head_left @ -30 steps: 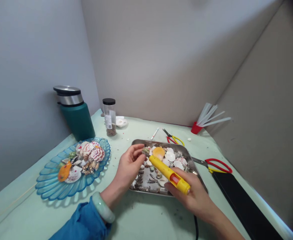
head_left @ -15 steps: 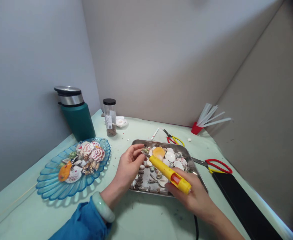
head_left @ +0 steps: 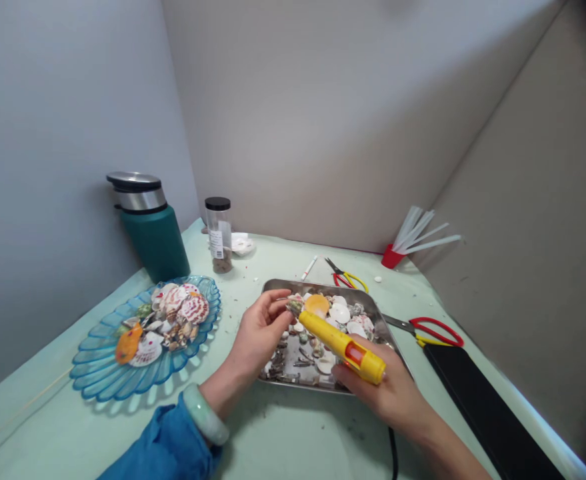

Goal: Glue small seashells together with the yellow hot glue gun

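Observation:
My right hand is wrapped round a yellow glue gun with a reddish window in its side. Its tip points up and left, close to my left fingertips. My left hand pinches a small greenish shell right by that tip. Both hands are over a metal tray of mixed shells. In it lie an orange shell, a white shell and several small dark spiral ones. Part of the tray is hidden behind my hands and the glue gun.
At left, a blue scalloped plate bears a pile of shells, with a green flask and a clear jar behind. Red-handled scissors and a long black object lie right. White sticks stand in a red cup.
The glue gun's tip has drawn slightly down and away from my left fingertips. The small shell in my left hand has turned or shifted slightly right and shows more.

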The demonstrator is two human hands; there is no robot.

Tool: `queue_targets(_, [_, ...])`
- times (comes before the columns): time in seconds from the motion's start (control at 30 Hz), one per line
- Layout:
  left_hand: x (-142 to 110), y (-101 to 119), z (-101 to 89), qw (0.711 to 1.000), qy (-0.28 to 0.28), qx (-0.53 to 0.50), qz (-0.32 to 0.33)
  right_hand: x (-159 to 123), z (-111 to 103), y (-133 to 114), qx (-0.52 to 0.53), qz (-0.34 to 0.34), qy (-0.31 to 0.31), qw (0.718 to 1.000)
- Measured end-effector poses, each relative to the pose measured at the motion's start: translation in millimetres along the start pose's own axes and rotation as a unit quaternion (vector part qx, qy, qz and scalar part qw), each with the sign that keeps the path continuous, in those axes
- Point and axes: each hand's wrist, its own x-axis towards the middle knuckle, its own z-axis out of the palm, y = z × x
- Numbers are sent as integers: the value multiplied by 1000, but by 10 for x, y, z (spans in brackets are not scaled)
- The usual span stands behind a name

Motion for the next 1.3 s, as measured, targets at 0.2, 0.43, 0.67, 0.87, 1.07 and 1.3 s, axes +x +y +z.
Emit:
queue_targets(0.2, [8, 8, -9, 1000, 20, -16, 4, 5, -11, -14, -1, 2, 3, 1000])
queue_targets(0.43, [7, 14, -17, 999, 28, -37, 1, 4, -11, 3, -2, 1, 3, 1000])
queue_targets(0.67, [14, 0, -18, 999, 20, -24, 6, 11, -16, -1, -5, 5, 4, 1000])
queue_targets(0.87, [-1, 1, 3, 1000, 6, -10, -2, -3, -10, -10, -7, -10, 6, 1000])
queue_targets(1.07, [0, 8, -3, 1000, 9, -2, -4, 6, 5, 38, -8, -16, 60, 998])
queue_targets(1.3, [-9, 31, -8, 1000, 20, 4, -6, 35, -101, 182, -218, -15, 78, 973])
